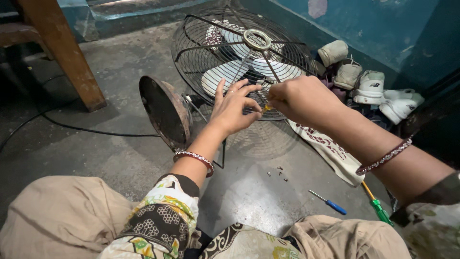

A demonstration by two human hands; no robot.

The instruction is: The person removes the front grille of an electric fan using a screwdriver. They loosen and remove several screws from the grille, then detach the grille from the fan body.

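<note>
Fan, hands, small tool on a concrete floor.
Fan [239,52]: lying tilted on the floor, grille up, just beyond both hands. Right hand [299,98]: curled shut, pinching a yellow tool [266,109] at the grille. Left hand [232,108]: fingers loosely spread, thumb and forefinger near the tool tip.

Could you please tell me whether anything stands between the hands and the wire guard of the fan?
Nothing visible does. The left hand and right hand meet right at the round dark wire fan guard, pinching a small yellow-tipped object.
</note>
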